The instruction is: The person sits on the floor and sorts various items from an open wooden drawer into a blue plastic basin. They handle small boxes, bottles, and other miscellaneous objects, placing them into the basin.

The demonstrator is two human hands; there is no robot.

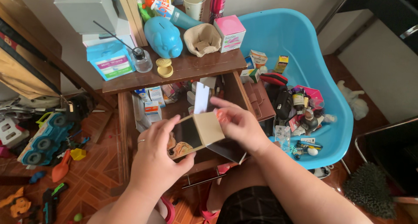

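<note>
Both hands grip a small tan cardboard box (198,132), left hand (157,156) steadying it while right hand (239,126) pinches its far flap, near the brown wooden bench (196,67)

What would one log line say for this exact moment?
left hand: holds small tan box | right hand: on box's far end | below: open wooden drawer | right: blue tub

Box: a small tan cardboard carton (201,132) with a dark window panel on its near face, held in the air above the open drawer.
Pose: tilted, its open end raised toward the upper right.
Flap: a pale flap (201,98) stood upright from the open top (its far side was hidden).
Grip: held from both sides.
</note>
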